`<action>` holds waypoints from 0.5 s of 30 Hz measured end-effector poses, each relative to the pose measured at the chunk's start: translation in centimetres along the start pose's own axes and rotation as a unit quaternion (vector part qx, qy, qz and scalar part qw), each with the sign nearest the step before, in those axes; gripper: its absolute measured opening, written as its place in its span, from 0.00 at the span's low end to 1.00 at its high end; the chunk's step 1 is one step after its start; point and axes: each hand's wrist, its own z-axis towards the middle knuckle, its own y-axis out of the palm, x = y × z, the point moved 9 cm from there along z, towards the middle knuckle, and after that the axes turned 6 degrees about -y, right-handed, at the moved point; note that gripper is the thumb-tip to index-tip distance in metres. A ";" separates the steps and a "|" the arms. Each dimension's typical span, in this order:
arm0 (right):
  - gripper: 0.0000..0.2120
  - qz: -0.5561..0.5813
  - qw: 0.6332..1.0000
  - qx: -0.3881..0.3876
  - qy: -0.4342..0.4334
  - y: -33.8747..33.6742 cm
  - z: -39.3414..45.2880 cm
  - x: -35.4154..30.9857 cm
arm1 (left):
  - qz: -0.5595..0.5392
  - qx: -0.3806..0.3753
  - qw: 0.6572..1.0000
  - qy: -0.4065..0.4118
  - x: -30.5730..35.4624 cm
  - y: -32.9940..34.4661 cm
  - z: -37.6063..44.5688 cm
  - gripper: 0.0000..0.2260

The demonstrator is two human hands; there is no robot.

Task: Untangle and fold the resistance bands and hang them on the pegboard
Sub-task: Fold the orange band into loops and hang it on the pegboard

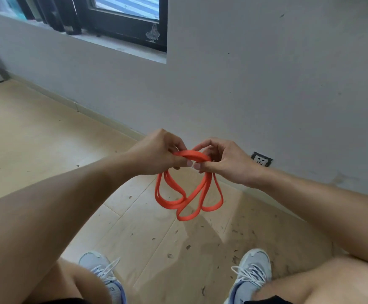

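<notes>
An orange resistance band (187, 194) hangs in several loops between my two hands, above the wooden floor. My left hand (159, 151) pinches the top of the band from the left, thumb pressed on the flat strap. Opposite it, my right hand (224, 160) grips the same top part from the right, fingertips almost touching the left thumb. The loops dangle below both hands and cross one another near the bottom. No pegboard is in view.
A grey wall (266, 84) rises straight ahead with a socket (262, 159) low on it. A dark-framed window (123, 18) sits at the upper left. My two sneakers (252, 273) stand on the light wooden floor (36, 139), which is strewn with small debris.
</notes>
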 end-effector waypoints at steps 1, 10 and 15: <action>0.15 0.000 1.000 0.000 -0.003 0.0 -0.1 -0.2 | 0.007 0.002 1.000 -0.001 0.1 -0.1 0.0 0.09; 0.08 -0.017 0.999 0.021 -0.021 0.0 -0.1 -1.0 | -0.017 -0.019 0.999 -0.026 -0.5 -0.8 -0.5 0.10; 0.08 0.020 0.999 0.034 -0.010 -0.4 0.1 -0.8 | -0.055 -0.016 0.998 -0.038 -0.4 -1.6 -0.7 0.09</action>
